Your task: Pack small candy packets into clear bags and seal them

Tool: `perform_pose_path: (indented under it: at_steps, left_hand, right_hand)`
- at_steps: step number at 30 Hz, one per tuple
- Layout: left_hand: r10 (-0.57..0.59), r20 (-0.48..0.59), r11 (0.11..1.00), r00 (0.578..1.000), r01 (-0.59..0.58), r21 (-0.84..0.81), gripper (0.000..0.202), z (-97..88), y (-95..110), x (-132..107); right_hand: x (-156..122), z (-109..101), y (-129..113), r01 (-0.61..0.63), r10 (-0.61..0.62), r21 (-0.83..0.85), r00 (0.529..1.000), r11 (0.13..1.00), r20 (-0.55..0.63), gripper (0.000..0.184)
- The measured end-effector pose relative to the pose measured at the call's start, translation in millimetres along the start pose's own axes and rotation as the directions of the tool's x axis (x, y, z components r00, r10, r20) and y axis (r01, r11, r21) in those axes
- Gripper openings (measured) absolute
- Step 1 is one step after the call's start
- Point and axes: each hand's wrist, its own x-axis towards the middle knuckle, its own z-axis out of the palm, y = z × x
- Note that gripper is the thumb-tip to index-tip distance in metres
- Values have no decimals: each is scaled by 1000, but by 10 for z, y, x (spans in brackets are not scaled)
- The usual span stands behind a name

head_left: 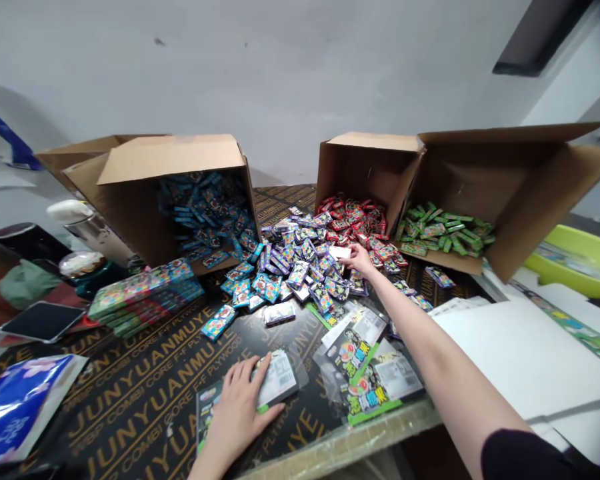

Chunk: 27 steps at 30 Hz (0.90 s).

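My left hand (240, 407) lies flat with its fingers spread on a printed packaging sleeve (279, 379), which rests on the table near the front edge. My right hand (360, 261) reaches into the heap of small purple candy packets (300, 273) and pinches a small packet (341, 252) with its white side up. Around that hand the purple packets mix with red packets (350, 217) behind. Several blue packets (241, 293) lie at the left of the heap. Between my arms more printed sleeves (375, 380) overlap near the table edge.
Open cardboard boxes lie on their sides: the left box (175, 160) holds blue packets, the middle box (370, 143) red ones, the right box (505, 173) green ones. At left are stacked printed boxes (145, 293), a phone (43, 321) and a blue pack (25, 407). White sheets (495, 353) lie right.
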Motion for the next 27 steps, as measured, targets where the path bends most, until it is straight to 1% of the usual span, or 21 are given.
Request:
perform_pose_path:
  at_steps: [3, 5, 6, 8, 9, 10, 11, 12, 13, 14, 15, 16, 17, 18, 19, 20, 21, 22, 24, 25, 27]
  left_hand:
    - [10, -8, 1000, 1000, -10, -27, 71, 9, -44, -7]
    - [13, -7, 997, 1000, -13, -70, 73, -7, -49, 9]
    - [7, -14, 994, 1000, -8, -107, 73, -28, -24, 27]
    - [-36, -54, 971, 998, 23, -238, 67, -104, 110, 86]
    - [-80, -79, 938, 994, 48, -343, 60, -158, 218, 127]
    - [-136, -97, 874, 986, 74, -480, 51, -218, 347, 175]
    - [-184, -86, 756, 979, 85, -649, 45, -281, 484, 227]
    - [-220, -31, 581, 975, 105, -807, 41, -339, 620, 280]
    - [-258, 53, 355, 965, 146, -923, 40, -391, 741, 328]
    - [-292, 142, 123, 946, 184, -975, 41, -431, 840, 366]
    - [-294, 222, -88, 930, 205, -975, 40, -461, 910, 389]
    - [-278, 287, -260, 917, 216, -941, 39, -481, 951, 396]
    - [-253, 330, -377, 909, 222, -899, 36, -493, 965, 387]
    - [-229, 355, -444, 906, 227, -867, 31, -501, 955, 365]
    - [-213, 365, -473, 906, 231, -850, 28, -505, 930, 336]
    - [-205, 365, -477, 908, 233, -848, 25, -508, 896, 302]
    - [-198, 359, -470, 912, 233, -851, 26, -512, 862, 268]
    - [-182, 353, -463, 918, 237, -854, 28, -516, 833, 236]
    - [-117, 347, -461, 930, 259, -849, 34, -524, 809, 181]
    - [-78, 350, -458, 934, 278, -844, 37, -527, 813, 158]
    - [-11, 357, -436, 934, 317, -842, 41, -528, 832, 120]
  right_hand:
    - [-226, -180, -199, 78, -72, 71, 994, 994, -86, 57]
    - [-503, -227, -351, 128, -114, 104, 986, 986, -125, 58]
    - [-693, -213, -423, 156, -142, 123, 983, 980, -116, 57]
    - [-1161, -109, -542, 226, -222, 162, 974, 960, -43, 53]
    - [-1423, -30, -584, 267, -273, 174, 962, 948, 12, 51]
    - [-1688, 56, -612, 304, -318, 162, 946, 939, 63, 48]
    - [-1940, 140, -625, 347, -359, 129, 929, 929, 88, 47]
    - [-2169, 215, -625, 407, -412, 70, 906, 911, 93, 45]
    - [-2363, 277, -614, 493, -491, -2, 867, 870, 91, 42]
    - [-2520, 322, -597, 585, -578, -77, 811, 808, 90, 38]
    - [-2639, 350, -578, 670, -663, -143, 742, 728, 99, 36]
    - [-2724, 362, -564, 741, -731, -187, 670, 645, 129, 36]
    - [-2784, 359, -558, 797, -776, -196, 602, 571, 190, 40]
    - [-2824, 343, -562, 838, -793, -172, 545, 517, 273, 45]
    - [-2852, 317, -576, 861, -784, -126, 502, 493, 365, 50]
    - [-2871, 285, -597, 864, -756, -73, 474, 498, 451, 53]
    - [-2886, 253, -621, 849, -718, -28, 464, 528, 519, 56]
    - [-2896, 225, -644, 818, -677, -2, 477, 575, 560, 60]
    - [-2909, 196, -675, 734, -604, 2, 557, 679, 570, 75]
    - [-2914, 197, -682, 699, -579, 5, 588, 715, 564, 81]
    - [-2923, 224, -683, 655, -560, 33, 617, 755, 552, 83]
